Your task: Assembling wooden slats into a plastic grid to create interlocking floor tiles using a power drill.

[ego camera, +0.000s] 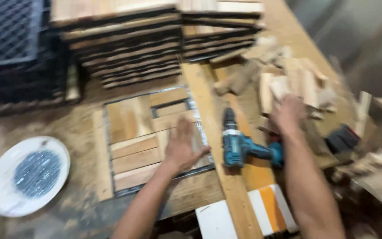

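Head view, blurred by motion, looks down over my two bare arms at a cluttered wooden desk (80, 132). My left hand (183, 148) lies flat and spread wide on a square wooden tile panel (149, 137), palm down on its right half, fingers pointing away from me. It grips nothing. The panel is made of short wooden slats set in blocks, some running across and some lengthwise, with a dark frame showing at its edges. It sits near the middle of the desk, just left of a long pale plank (213, 146) that runs away from me.

My right hand (288, 116) reaches forward to the edge of a heap of small wood offcuts (284, 75) at the far right. It rests on or among the nearest pieces; the blur hides whether the fingers are closed on one, so I cannot tell.

Between my arms a blue cordless drill (239, 144) lies on its side across the plank, chuck pointing away from me, touching neither hand. Behind the panel, finished panels stand piled in stacks (129, 48). At the left a white plate (5, 186) holds a mound of small grey screws (36, 173). Near my right forearm lies a white and orange block (266, 208).
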